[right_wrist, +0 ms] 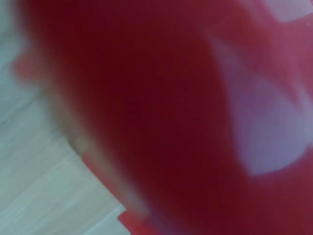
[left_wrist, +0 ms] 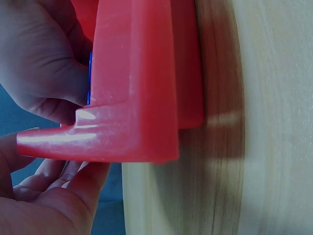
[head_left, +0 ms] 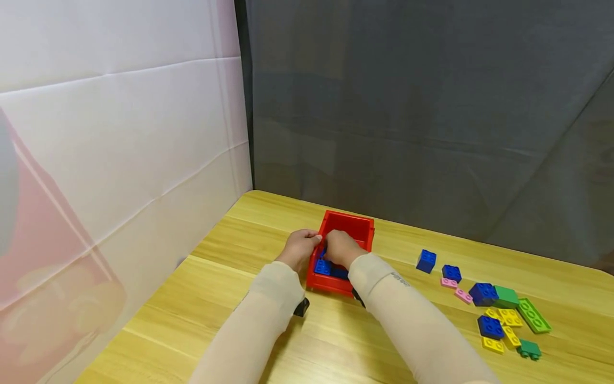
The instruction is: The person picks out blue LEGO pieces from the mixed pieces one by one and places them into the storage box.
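A red plastic bin point(head_left: 331, 284) stands on the table, with blue bricks point(head_left: 323, 266) inside its near part. At the bin's left side, my left hand point(head_left: 299, 248) pinches the rim between thumb and fingers; the left wrist view shows the thumb point(left_wrist: 7, 154) at the lip of the red wall point(left_wrist: 137, 83). My right hand point(head_left: 341, 248) reaches down into the bin with bent fingers, close beside the blue bricks. Its fingertips are hidden, and I cannot tell whether they hold a brick. Dark red plastic point(right_wrist: 146, 107), blurred and very close, fills most of the right wrist view.
To the right lie loose bricks: a tall blue brick point(head_left: 426, 261), pink bricks point(head_left: 463, 296), yellow bricks point(head_left: 510, 318), green bricks point(head_left: 506, 297) and a lime green plate point(head_left: 534, 316). A dark curtain point(head_left: 408, 122) hangs behind the table and a pale curtain point(head_left: 144, 133) at the left.
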A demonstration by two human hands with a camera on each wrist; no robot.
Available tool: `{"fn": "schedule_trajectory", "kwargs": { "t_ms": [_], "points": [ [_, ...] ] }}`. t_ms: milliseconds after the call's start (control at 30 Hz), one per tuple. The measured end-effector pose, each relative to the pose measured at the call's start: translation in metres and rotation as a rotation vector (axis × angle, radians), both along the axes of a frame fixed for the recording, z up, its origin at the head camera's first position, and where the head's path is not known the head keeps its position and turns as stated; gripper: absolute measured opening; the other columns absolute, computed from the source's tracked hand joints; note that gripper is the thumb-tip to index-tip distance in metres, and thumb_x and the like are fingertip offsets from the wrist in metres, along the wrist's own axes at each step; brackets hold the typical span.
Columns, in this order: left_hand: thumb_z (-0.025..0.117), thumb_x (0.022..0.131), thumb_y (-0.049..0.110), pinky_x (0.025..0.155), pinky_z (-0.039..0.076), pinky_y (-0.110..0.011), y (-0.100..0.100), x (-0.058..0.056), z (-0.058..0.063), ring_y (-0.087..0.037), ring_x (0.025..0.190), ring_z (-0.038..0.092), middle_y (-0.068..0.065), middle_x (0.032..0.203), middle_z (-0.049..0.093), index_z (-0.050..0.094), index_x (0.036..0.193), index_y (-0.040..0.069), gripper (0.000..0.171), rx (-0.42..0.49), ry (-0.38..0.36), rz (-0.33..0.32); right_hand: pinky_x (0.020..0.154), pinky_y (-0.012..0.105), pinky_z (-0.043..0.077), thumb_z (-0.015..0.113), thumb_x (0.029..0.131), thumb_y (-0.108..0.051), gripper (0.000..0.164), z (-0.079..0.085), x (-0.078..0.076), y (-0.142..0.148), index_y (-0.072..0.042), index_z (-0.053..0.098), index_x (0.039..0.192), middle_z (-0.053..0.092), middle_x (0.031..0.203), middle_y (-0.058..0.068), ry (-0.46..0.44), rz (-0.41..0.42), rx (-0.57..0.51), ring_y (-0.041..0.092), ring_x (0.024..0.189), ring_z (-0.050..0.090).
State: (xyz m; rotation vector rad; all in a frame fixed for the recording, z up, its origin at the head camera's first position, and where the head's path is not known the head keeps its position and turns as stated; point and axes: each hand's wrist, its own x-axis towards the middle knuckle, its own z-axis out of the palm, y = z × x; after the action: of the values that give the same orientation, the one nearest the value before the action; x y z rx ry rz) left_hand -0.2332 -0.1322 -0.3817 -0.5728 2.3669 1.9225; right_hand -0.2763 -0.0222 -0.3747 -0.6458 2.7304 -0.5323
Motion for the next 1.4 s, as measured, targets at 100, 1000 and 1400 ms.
{"fn": "schedule_trajectory", "kwargs": {
  "t_ms": [100,1000,1400],
  "points": [
    [0.054,0.098,0.011,0.100,0.046,-0.044,0.0009,0.0000,0.0004,-0.033,0.111,0.056,-0.019,0.121,0.061,0.062,0.121,-0.003,0.028,0.003,-0.006,0.002,0.088,0.036,0.054,0.075,0.083,-0.011,0.023,-0.0005,-0.0005,0.0002,0.000,0.070,0.103,0.070,0.089,0.009,-0.004,-0.003,-0.002,0.020,0.072,0.058],
    [0.053,0.099,0.012,0.099,0.047,-0.043,0.0040,-0.0023,0.0011,-0.033,0.112,0.054,-0.018,0.123,0.059,0.061,0.121,-0.002,0.027,0.012,-0.018,-0.011,0.062,0.026,0.042,0.067,0.087,-0.013,0.014,0.0056,-0.0007,0.0037,-0.006,0.066,0.075,0.050,0.059,0.002,-0.117,0.000,-0.043,0.018,0.059,0.048],
    [0.053,0.099,0.012,0.101,0.045,-0.043,0.0035,-0.0037,-0.0003,-0.034,0.114,0.053,-0.019,0.124,0.059,0.061,0.123,-0.002,0.029,0.006,-0.019,-0.031,0.065,0.027,0.042,0.062,0.089,-0.016,0.020,0.0049,0.0031,0.0052,-0.007,0.062,0.071,0.051,0.061,0.002,-0.096,0.017,-0.047,0.018,0.062,0.049]
  ]
}}
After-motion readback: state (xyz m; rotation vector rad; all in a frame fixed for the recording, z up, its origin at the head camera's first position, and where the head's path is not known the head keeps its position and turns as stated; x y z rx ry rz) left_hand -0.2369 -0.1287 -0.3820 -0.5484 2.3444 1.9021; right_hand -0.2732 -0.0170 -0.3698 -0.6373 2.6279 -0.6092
